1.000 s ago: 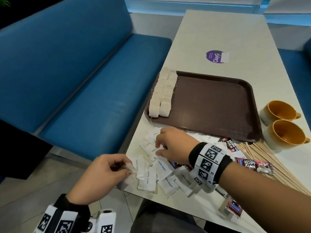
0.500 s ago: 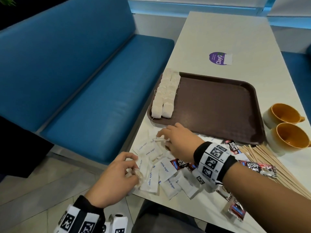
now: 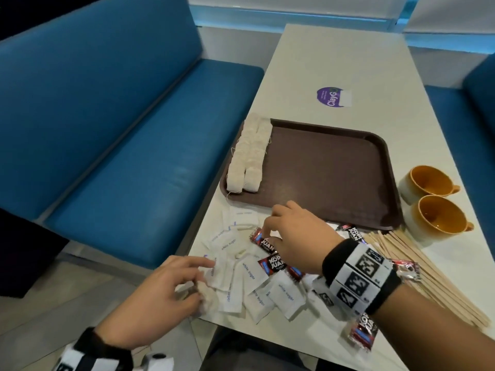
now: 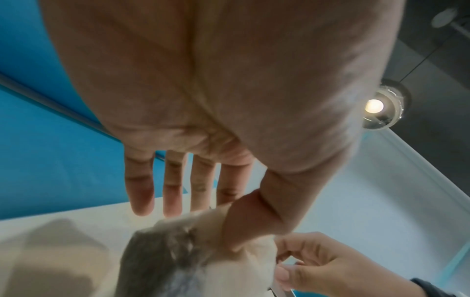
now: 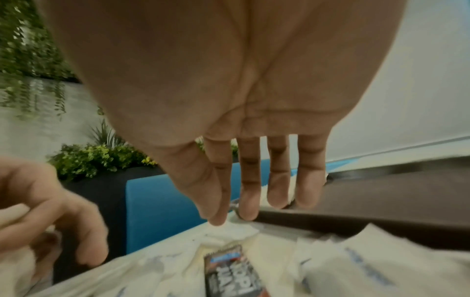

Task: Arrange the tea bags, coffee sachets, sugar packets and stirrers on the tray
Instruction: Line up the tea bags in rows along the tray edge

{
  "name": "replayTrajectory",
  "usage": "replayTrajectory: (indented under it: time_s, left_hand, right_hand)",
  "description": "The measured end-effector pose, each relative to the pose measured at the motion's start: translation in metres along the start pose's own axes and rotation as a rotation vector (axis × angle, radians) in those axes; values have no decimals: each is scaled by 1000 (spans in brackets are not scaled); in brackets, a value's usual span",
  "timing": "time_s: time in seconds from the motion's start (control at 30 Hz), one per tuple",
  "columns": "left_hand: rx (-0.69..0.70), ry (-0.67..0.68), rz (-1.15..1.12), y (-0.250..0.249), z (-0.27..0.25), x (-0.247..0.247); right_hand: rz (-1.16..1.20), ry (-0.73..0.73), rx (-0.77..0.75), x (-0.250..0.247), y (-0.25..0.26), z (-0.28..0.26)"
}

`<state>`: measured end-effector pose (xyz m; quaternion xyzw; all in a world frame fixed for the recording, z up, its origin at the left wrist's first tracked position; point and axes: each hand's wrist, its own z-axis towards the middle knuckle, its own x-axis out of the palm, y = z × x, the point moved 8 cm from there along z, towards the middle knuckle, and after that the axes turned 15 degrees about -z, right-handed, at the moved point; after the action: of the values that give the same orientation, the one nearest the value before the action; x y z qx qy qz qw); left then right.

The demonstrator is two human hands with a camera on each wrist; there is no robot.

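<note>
While the brown tray (image 3: 329, 170) sits mid-table with two rows of tea bags (image 3: 247, 153) along its left side, everything else lies loose on the white table (image 3: 334, 57) in front of it: sugar packets (image 3: 249, 271), coffee sachets (image 3: 270, 263) and, off to the right, wooden stirrers (image 3: 417, 266) beside two yellow cups (image 3: 434, 212). From above, the left hand (image 3: 158, 301) holds a crumpled tea bag (image 3: 206, 290) at the table's near edge, and the right hand (image 3: 297, 234) reaches down onto a sachet.

At the left wrist, the thumb (image 4: 244, 219) presses the tea bag (image 4: 193, 251) against the index finger; the other fingers are straight.

At the right wrist, the fingers (image 5: 250, 191) hang straight and together, tips just above the pile, gripping nothing.
</note>
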<state>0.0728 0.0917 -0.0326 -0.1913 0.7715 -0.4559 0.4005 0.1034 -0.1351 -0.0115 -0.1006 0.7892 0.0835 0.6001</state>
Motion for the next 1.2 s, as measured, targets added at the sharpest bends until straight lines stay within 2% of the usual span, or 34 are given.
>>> replayTrajectory:
  time_s: [0.1,0.27,0.43,0.5,0.6,0.67,0.73,0.8,0.93,1.2]
  left_hand:
    - [3,68,26,-1,-1,12]
    - [61,159,43,-8,14,34]
    - [127,174,63,-20,30,47]
    - [145,165,79,-26,32,47]
    - [173,156,86,-39,32,47]
    - [194,170,97,-48,34,52]
    - [198,201,103,-53,37,61]
    - [179,239,110,-54,41,70]
    - [162,264,180,-49,45,80]
    - [125,257,192,-50,46,83]
  right_hand:
    - [25,-29,71,-1,-12,-29]
    - [111,44,-75,30,22,-64]
    - [67,42,-33,40,14,-76]
    - [98,5,20,33,0,-84]
    - [125,-51,194,27,-37,-95]
    - [122,-44,314,32,-60,-96]
    - [147,5,365,43,-67,-93]
    - [142,52,326,52,-56,-89]
    - [125,47,194,55,-24,-87]
    - [203,19,-14,56,-12,-94]
